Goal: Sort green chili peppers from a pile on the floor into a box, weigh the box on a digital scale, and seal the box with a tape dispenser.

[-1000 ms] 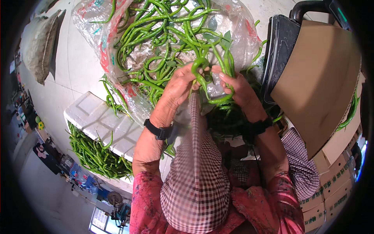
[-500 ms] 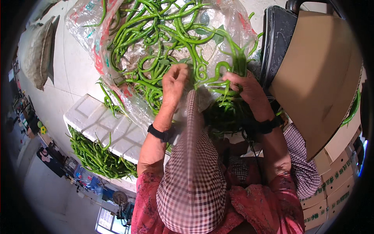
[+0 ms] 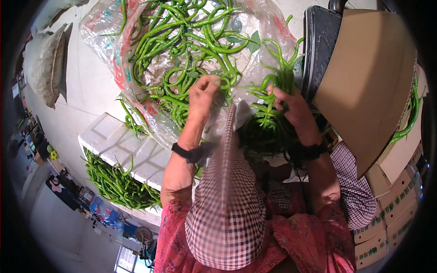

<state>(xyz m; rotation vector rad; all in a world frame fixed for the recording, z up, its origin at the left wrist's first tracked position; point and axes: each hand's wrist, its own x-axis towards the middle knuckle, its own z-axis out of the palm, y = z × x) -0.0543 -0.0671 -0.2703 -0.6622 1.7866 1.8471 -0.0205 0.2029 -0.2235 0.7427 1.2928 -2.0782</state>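
Note:
A heap of long green chili peppers (image 3: 173, 48) lies on a clear plastic sheet (image 3: 109, 50) with red print. My right hand (image 3: 296, 109) is closed around a bunch of green chili peppers (image 3: 285, 75), whose curved tips fan out above the fingers. Along the near right edge of the heap, my left hand (image 3: 203, 96) has its fingers curled together beside a few curled peppers; what they pinch, if anything, is hidden. Below the right hand, more peppers lie in a dark, shaded spot (image 3: 261, 134). A few loose leaves (image 3: 254, 42) are mixed into the heap.
On the left stands a white foam box (image 3: 123, 141), with many green peppers (image 3: 118, 182) beside it. A brown cardboard sheet (image 3: 364, 82) leans against a black chair (image 3: 321, 50) on the right. Printed cartons (image 3: 387, 227) are stacked lower right; a sack (image 3: 45, 66) lies far left.
The bunch in my right hand, blurred before, is now sharp and more spread out. My left hand stays at the heap's edge, fingers still curled.

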